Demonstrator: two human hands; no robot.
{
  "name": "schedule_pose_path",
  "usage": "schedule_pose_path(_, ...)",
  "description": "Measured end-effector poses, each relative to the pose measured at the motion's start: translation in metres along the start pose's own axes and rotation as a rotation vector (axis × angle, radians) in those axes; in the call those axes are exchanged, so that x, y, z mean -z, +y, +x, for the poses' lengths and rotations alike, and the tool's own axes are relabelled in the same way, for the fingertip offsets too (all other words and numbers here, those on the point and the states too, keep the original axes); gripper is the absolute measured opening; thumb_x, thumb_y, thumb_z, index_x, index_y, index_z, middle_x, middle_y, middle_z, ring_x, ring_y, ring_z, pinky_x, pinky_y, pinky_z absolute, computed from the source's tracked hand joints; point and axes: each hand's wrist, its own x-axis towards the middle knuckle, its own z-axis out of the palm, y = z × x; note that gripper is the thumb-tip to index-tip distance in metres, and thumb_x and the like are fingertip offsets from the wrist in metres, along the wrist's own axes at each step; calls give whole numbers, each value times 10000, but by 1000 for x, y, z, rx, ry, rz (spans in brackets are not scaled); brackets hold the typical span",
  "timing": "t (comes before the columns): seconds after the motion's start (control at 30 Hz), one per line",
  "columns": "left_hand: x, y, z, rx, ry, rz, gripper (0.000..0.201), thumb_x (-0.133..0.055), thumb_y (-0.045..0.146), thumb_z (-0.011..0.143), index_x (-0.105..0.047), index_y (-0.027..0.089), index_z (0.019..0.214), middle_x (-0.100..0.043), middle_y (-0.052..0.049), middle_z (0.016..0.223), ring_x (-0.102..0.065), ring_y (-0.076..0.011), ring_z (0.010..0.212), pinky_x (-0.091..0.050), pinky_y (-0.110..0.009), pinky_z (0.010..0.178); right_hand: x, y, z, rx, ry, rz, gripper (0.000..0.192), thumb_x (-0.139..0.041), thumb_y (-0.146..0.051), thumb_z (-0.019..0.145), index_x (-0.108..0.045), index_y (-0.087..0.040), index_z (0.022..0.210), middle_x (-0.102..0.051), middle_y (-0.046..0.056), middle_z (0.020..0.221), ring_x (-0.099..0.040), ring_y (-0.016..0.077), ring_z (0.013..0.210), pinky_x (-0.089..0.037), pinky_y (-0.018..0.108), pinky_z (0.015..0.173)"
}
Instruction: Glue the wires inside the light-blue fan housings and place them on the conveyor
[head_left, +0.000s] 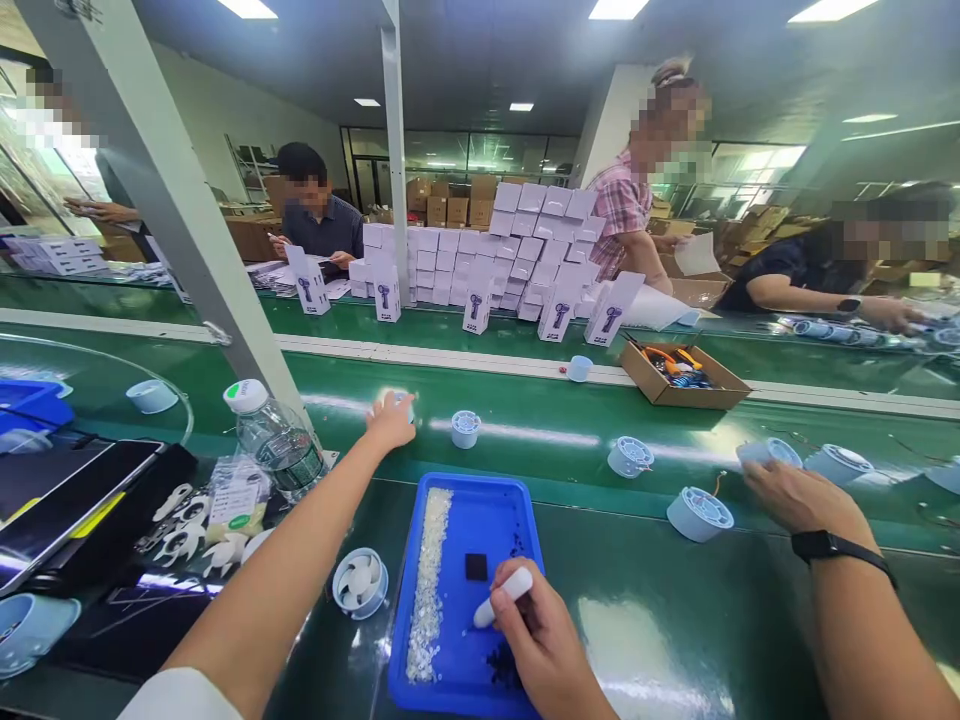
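My left hand (391, 422) reaches out onto the green belt, its fingers wrapped round a light-blue round fan housing (405, 402) that they mostly hide. In my right hand (541, 640) is a white pen-shaped tool (504, 597), its tip pointing down over a blue tray (460, 655). Along the tray's left side runs a strip of small clear pieces (429, 570). A black square (476, 567) and small dark bits (504, 664) also lie in it. Left of the tray stands a blue housing with a white fan (360, 583).
More blue housings (466, 429) sit along the belt. At right, a co-worker's hand (802, 490) with a black wristband grips one. A plastic bottle (276, 440) and white parts (184, 530) are at left. Beyond stand a carton of tools (686, 375), stacked white boxes (450, 260) and several people.
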Motion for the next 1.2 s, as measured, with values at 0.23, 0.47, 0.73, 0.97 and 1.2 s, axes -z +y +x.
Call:
schedule_pose_path(0.23, -3, -4, 1, 35, 55, -67, 354, -585, 310, 871, -552, 191, 1203, -553, -102, 1268, -579, -260, 1057, -498, -485, 855, 1, -1, 0, 22, -77, -77, 233, -428, -391, 951, -487, -208, 819, -522, -8, 757, -524, 140, 682, -431, 245, 658)
schedule_pose_path(0.47, 8, 15, -11, 0, 90, -299, 331, -586, 308, 871, -567, 185, 1177, -572, -97, 1239, -587, -252, 1038, -499, -479, 850, -4, -4, 6, 122, -170, -222, 154, -413, -322, 946, -480, -209, 865, -532, 10, 807, -521, 153, 733, -420, 254, 695)
schedule_pose_path(0.73, 69, 54, -85, -149, 159, -929, 361, -722, 293, 736, -484, 233, 1001, -566, -22, 999, -575, -207, 909, -517, -345, 702, 1, 1, 3, 141, 5, -200, 207, -395, -334, 966, -421, -229, 789, -434, -37, 707, -439, 125, 627, -388, 223, 603)
schedule_pose_path(0.97, 89, 45, -149, -139, 75, -1512, 132, -578, 343, 847, -522, 224, 856, -591, -7, 933, -589, -153, 852, -543, -281, 699, 6, 13, -12, 127, 48, -193, 207, -386, -340, 976, -413, -234, 799, -389, -46, 700, -415, 120, 610, -384, 217, 569)
schedule_pose_path(1.2, 83, 32, -167, 192, 153, -2044, 147, -552, 183, 851, -690, 138, 833, -709, -87, 956, -652, -213, 922, -596, -328, 728, 7, 11, -10, 155, -40, -298, 193, -378, -308, 972, -407, -233, 796, -423, -39, 699, -445, 122, 600, -400, 216, 566)
